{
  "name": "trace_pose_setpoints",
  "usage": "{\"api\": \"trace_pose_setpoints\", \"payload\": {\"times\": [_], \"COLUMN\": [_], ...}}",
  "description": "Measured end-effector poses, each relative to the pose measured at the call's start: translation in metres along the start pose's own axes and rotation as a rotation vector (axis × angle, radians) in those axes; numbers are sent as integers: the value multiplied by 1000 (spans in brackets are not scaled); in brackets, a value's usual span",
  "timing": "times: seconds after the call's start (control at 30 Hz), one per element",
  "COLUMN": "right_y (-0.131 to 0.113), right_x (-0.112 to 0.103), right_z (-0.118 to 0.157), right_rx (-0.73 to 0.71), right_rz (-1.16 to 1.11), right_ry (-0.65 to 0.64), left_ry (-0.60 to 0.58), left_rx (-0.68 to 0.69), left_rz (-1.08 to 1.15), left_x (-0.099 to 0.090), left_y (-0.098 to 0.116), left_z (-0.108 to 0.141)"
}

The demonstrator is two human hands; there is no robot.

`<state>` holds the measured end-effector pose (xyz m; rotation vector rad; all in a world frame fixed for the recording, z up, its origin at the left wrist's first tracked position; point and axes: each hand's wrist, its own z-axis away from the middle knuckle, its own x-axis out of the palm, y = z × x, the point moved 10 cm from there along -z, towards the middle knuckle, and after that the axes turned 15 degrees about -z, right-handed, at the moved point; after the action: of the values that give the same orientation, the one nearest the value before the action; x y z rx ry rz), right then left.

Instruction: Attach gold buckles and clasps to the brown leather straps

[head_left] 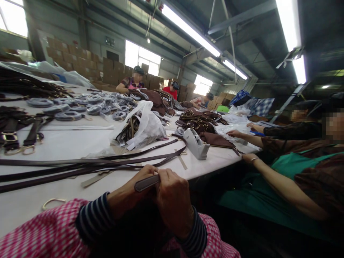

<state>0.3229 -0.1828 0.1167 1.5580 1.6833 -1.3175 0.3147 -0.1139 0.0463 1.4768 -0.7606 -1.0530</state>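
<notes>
Wearing striped cuffs (95,216) and checked sleeves (53,229) just below the grip. Clamping a brown strap (146,184) in the right hand (174,191), with fingers folded together on it; showing its rounded tip to the left, in front of the left hand (138,175). Cannot tell the state of the left fingers, partly hidden. Facing a table (61,138) with a buckle (44,205) left of the grip, then pale strips (92,180) and long straps (67,161) just beyond. Having a co-worker in a green apron (292,165) to the right. Looking past a dispenser (197,145), beyond and right, and a plastic bag (150,125) ahead, to coils (68,115) farther left, brown bags (196,120) farther right, and stacked cartons (72,57) far behind.
</notes>
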Motion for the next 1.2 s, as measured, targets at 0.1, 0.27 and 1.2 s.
{"api": "trace_pose_setpoints", "payload": {"times": [0.1, 0.27, 1.2], "right_y": [1, 30, 54], "right_x": [-6, -27, 1], "right_z": [1, -3, -7], "right_rx": [-51, -47, 326], "right_rz": [-165, -844, -1705], "right_ry": [-2, -13, -46], "left_ry": [-51, -45, 120], "left_rx": [-20, -12, 50], "left_rz": [-14, -20, 33], "left_x": [-3, -22, -72], "left_y": [7, 32, 39], "left_z": [5, 17, 29]}}
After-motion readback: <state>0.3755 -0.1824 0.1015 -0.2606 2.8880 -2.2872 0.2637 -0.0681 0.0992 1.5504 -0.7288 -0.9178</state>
